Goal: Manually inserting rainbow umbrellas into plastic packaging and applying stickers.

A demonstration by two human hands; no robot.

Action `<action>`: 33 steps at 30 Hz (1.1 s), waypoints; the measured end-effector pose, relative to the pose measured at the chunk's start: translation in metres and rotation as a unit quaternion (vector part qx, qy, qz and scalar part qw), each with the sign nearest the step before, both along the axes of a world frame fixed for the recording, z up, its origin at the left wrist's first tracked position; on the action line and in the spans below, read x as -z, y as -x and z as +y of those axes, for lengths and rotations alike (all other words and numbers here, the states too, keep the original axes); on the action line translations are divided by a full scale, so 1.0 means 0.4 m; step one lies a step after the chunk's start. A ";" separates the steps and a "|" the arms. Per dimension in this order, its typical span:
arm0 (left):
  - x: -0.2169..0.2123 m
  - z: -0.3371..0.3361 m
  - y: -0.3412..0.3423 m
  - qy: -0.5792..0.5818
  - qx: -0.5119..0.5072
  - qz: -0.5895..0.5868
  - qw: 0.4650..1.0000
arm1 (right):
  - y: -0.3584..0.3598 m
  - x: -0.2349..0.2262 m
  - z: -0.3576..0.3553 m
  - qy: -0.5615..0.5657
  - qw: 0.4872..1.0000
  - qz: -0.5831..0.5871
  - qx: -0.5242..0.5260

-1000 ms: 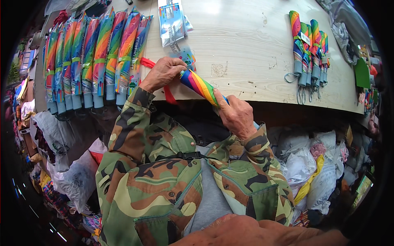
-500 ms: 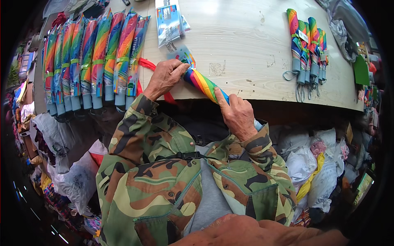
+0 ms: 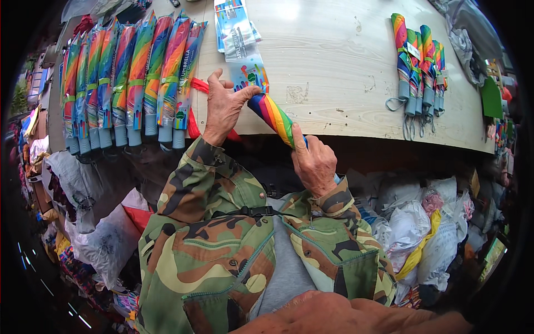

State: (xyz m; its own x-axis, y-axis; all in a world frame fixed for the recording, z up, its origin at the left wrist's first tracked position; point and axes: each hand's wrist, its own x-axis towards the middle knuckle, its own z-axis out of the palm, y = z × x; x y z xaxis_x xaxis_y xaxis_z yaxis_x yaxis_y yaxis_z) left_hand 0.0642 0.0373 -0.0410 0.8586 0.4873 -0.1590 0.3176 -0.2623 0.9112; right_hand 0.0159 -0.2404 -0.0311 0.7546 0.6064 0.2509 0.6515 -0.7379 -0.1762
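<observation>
Two hands work one folded rainbow umbrella (image 3: 273, 115) at the near edge of the tabletop (image 3: 334, 67). It lies slanted, tip toward the table and handle end toward the body, so its tip can meet the mouth of a clear plastic sleeve (image 3: 248, 75) lying flat just beyond it. Left hand (image 3: 222, 108) sits at the tip, thumb and fingers pinching the sleeve's opening around the umbrella's end, wrist bent up over the table edge. Right hand (image 3: 312, 161) has its grip clenched around the lower shaft, thumb laid along the fabric, forearm rising from below in a camouflage cuff. Sleeved umbrellas (image 3: 128, 83) lie in a tidy row to the left, handles toward the edge. Unsleeved ones (image 3: 417, 61) wait in a small group far right, well apart. More empty sleeves (image 3: 233, 25) are stacked behind the one in hand.
</observation>
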 end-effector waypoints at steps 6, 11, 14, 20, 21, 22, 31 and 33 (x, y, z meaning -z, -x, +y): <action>0.000 -0.003 -0.009 0.370 0.086 -0.035 0.924 | 0.018 -0.002 0.017 -0.109 0.992 0.057 0.012; 0.013 -0.049 0.021 0.604 0.075 -0.007 0.793 | 0.025 -0.018 0.023 -0.228 0.938 0.259 0.024; 0.035 -0.077 0.035 0.671 0.086 -0.047 0.735 | 0.016 -0.003 0.038 -0.440 0.773 0.456 0.029; 0.032 -0.132 0.083 0.682 0.155 -0.036 0.714 | -0.016 -0.019 0.014 -0.487 0.464 0.733 0.098; 0.033 -0.141 0.093 0.663 0.184 -0.008 0.726 | -0.016 -0.007 0.011 -0.508 0.422 0.746 0.088; 0.031 -0.145 0.098 0.635 0.180 0.021 0.751 | -0.010 -0.008 0.030 -0.541 0.414 0.726 0.093; -0.025 -0.109 0.054 0.583 0.046 -0.023 0.811 | -0.013 0.019 0.074 -0.520 0.426 0.737 0.072; -0.033 -0.120 0.066 0.540 0.119 0.048 0.832 | -0.019 0.014 0.088 -0.569 0.395 0.715 0.091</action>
